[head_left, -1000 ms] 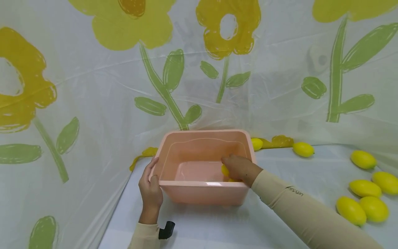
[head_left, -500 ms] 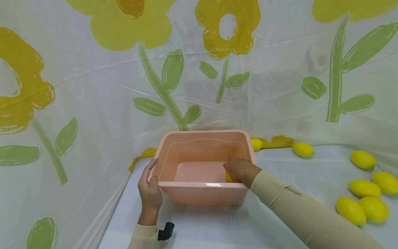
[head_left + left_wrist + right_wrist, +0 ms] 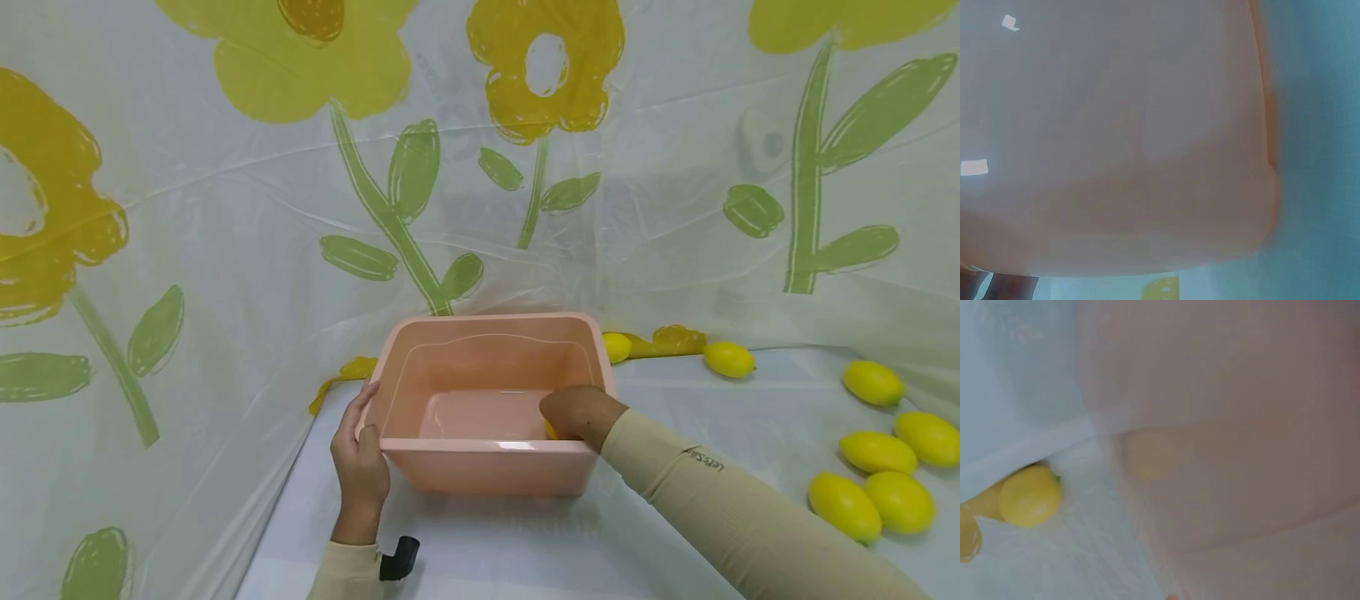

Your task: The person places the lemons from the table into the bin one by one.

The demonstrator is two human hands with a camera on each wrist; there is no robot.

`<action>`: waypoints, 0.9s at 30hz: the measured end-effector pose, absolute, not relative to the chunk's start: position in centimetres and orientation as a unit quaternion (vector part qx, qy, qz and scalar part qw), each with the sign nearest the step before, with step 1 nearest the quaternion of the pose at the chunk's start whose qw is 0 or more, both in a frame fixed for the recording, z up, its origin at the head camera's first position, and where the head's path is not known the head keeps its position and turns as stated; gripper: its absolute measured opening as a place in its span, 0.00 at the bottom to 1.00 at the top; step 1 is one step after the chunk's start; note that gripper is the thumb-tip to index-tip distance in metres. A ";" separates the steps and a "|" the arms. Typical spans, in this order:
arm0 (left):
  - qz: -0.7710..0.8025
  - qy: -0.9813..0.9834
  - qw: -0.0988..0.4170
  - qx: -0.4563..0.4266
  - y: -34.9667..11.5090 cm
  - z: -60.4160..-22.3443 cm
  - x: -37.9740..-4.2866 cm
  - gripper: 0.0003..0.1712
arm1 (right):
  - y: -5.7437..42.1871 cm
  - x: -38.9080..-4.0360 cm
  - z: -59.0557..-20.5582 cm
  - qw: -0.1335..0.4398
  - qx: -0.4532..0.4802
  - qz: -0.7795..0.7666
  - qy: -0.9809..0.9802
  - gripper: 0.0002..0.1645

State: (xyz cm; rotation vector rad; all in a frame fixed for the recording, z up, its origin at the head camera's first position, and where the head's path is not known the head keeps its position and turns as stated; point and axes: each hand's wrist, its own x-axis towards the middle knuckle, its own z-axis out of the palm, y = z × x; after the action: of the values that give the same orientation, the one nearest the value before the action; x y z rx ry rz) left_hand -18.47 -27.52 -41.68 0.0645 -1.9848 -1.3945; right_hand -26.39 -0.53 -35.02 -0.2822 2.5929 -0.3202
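A pink plastic basin [image 3: 472, 467] stands on the white surface in the head view. My left hand [image 3: 362, 462] grips its left rim, fingers outside and thumb near the front corner. The basin's outer wall [image 3: 1147, 125] fills most of the left wrist view. Inside the basin, at its right front, my right hand [image 3: 581, 412] reaches down over a yellow lemon [image 3: 551, 431] and holds it. Only a small part of that lemon shows; the front wall and the hand itself hide the fingertips.
Several lemons lie to the right, including a near lemon [image 3: 843, 507] and a back lemon [image 3: 729, 359]. Another lemon [image 3: 617, 347] sits behind the basin's right rim. A flower-printed white sheet [image 3: 240, 217] hangs behind. A black bent piece [image 3: 400, 558] is at the left wrist.
My right hand has lowered a little deeper into the basin with the lemon, then nearly stopped. The left hand keeps its grip on the rim, and the basin stays in place.
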 end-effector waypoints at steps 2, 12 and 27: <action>-0.541 -0.765 0.349 0.024 -27.5 -41.6 -18.4 0.32 | -0.5 -26.4 -35.1 0.224 -0.167 -0.087 0.956 0.05; -0.542 -0.765 0.347 0.032 -27.5 -41.7 -18.4 0.32 | -1.1 -27.1 -35.0 -0.035 -0.298 -0.163 0.940 0.12; -0.542 -0.766 0.343 0.030 -27.5 -41.5 -18.4 0.31 | 4.2 -25.1 -32.5 -0.300 -0.265 -0.314 0.861 0.09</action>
State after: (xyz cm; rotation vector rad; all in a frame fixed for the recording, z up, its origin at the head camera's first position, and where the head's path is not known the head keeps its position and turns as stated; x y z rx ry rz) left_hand -18.44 -27.54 -41.47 0.0767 -1.9912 -1.4095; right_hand -25.06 4.19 -32.47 -1.0430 3.3844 -1.2366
